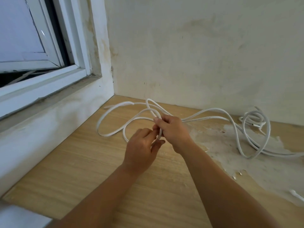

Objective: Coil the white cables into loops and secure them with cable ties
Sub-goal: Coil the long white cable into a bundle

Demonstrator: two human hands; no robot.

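At frame centre the right hand [172, 130] pinches gathered strands of the white cable [113, 131], holding the first loops together. The left hand [141, 145] pinches the same bunch just below, probably feeding another turn; its fingertips are blurred. Two cables appear: this one and a second cable [253, 119] bunched at right. No ties show.

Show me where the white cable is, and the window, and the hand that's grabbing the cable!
white cable [105, 118]: head view, on the big loop lying on the wooden floor.
window [49, 83]: head view, on its white lower frame.
right hand [172, 129]: head view, on the back of the hand gripping the cable.
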